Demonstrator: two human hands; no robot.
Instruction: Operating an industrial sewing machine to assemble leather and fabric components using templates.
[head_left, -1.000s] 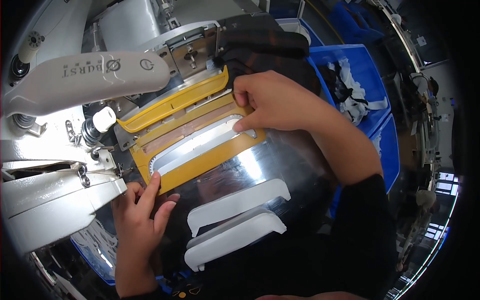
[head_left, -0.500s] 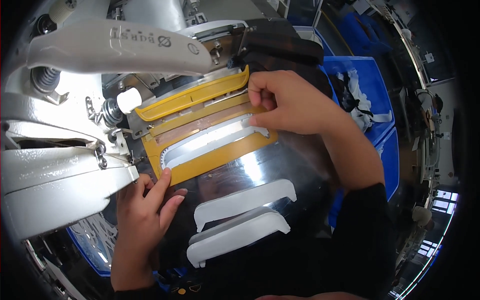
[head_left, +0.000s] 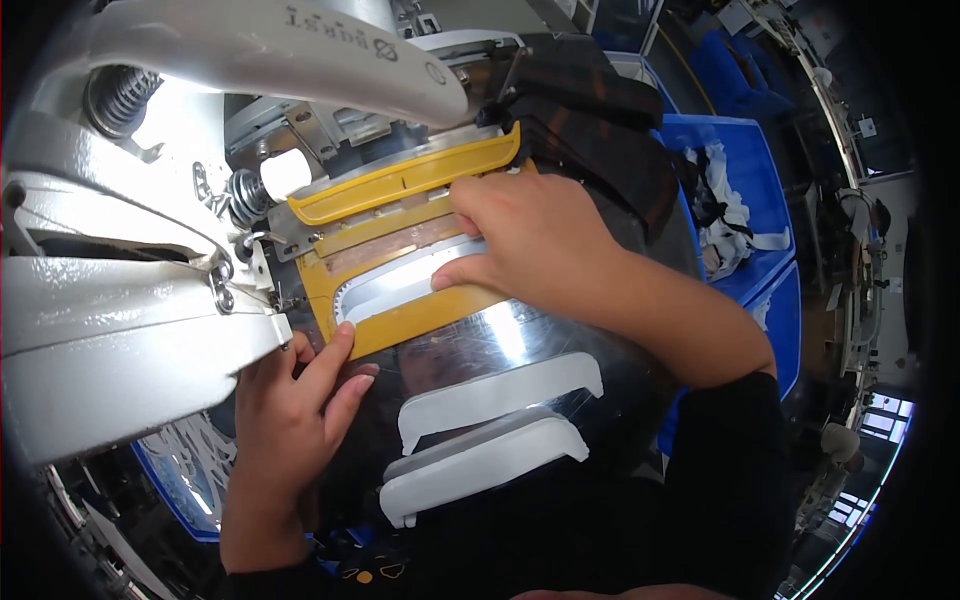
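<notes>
A flat yellow template plate [head_left: 400,332] lies on the shiny metal bed of a white sewing machine. Its long slot with rounded ends frames a white fabric strip [head_left: 385,290]. My right hand [head_left: 535,240] is over the plate's right half, its thumb on the strip and its bent fingers apart from the thumb, near the yellow bar; it hides that end of the slot. At the plate's lower left corner, my left hand [head_left: 300,405] presses with a stretched index finger, the thumb apart. Behind the plate stands a raised yellow clamp bar [head_left: 400,185].
Two curved white fabric pieces [head_left: 505,392] [head_left: 490,472] lie on the bed nearer me. The white machine head [head_left: 130,330] and its arm [head_left: 270,60] crowd the left and top. Blue bins [head_left: 775,200] with cloth stand at the right; another with white scraps [head_left: 185,460] is at lower left.
My right hand has moved left along the plate, from its right end toward the slot's middle. My left hand stays at the corner. The whole view has shifted slightly.
</notes>
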